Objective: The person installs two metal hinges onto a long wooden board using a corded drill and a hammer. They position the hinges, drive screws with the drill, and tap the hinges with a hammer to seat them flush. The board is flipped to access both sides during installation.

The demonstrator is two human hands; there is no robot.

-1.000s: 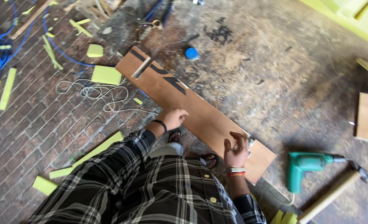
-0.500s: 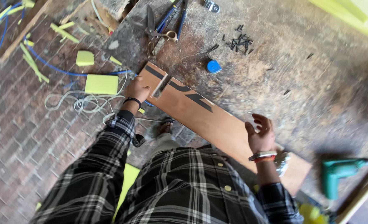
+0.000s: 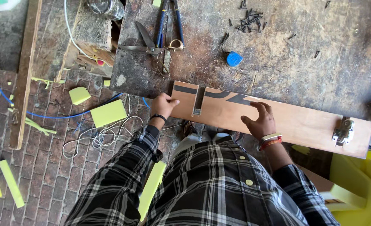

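Scarred dark workbench [image 3: 302, 62]: long brown plywood board [image 3: 286, 121], now squared; left hand [image 3: 163, 104] has shifted to clasp its end, right hand [image 3: 260, 121] pressing open-palmed.

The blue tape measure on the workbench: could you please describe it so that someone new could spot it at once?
Start at the long wooden board that both hands rest on, left hand at its end, right hand near the middle. Look just beyond the board on the dark, scarred workbench. The tape measure is the small round blue thing there, right of the scissors and below the scattered black screws; nothing else on the bench is blue and round.
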